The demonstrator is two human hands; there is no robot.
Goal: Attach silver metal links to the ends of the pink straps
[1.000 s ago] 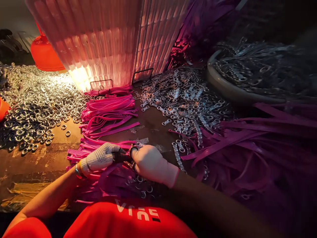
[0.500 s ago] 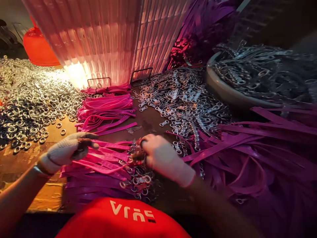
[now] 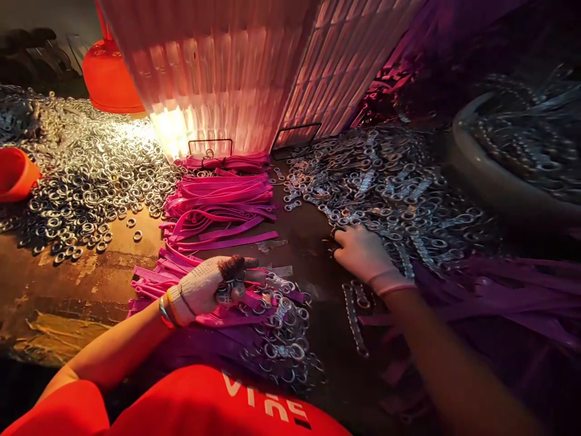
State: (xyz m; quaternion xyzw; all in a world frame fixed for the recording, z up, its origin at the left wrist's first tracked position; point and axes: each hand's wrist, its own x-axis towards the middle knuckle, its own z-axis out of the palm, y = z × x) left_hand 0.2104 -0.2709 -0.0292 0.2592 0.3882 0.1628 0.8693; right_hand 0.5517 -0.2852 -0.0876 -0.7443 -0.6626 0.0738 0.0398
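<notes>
My left hand (image 3: 215, 287), in a white dotted glove with dark-stained fingers, is over a stack of pink straps (image 3: 158, 281). Its fingers are curled closed, and what lies in them cannot be made out. Beside its fingertips, metal rings and links (image 3: 285, 330) are bunched at the right ends of the straps. My right hand (image 3: 363, 254), also in a pale glove, reaches to the near edge of a heap of metal chain links (image 3: 376, 181). Its fingers are bent together, and whatever is between them is hidden.
Loose metal rings (image 3: 104, 175) are heaped at left near an orange cup (image 3: 17, 174) and a red lamp (image 3: 111, 75). Behind stands a ribbed translucent panel (image 3: 218, 79). More pink straps (image 3: 222, 200) lie mid-table. Purple straps (image 3: 481, 297) and a basin (image 3: 481, 157) are at right.
My left hand has moved right, onto the linked ends of the straps. My right hand has left those ends for the chain heap. The view has also shifted.
</notes>
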